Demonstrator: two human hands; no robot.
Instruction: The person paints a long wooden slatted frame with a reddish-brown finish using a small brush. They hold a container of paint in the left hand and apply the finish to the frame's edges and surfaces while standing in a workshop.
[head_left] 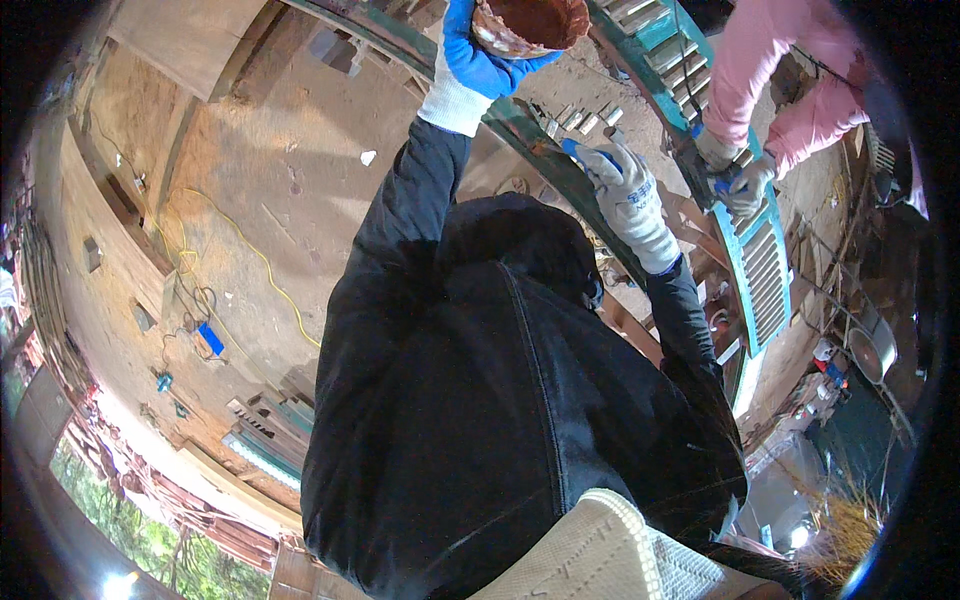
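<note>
Bare floor point(300, 180) lft; left hand point(470, 60) grips bowl point(530, 22), right hand point(625, 195) prob. clenched.

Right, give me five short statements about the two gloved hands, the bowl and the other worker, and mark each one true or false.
1. The left hand holds a bowl of reddish-brown stuff. True.
2. The right hand is bare. False: it wears a white and blue work glove.
3. The right hand is at the long green curved wooden piece. True.
4. The person in pink sleeves stands with arms folded. False: that person's gloved hands are on the teal slatted frame.
5. A yellow cable lies across the floor on the left. True.
</note>
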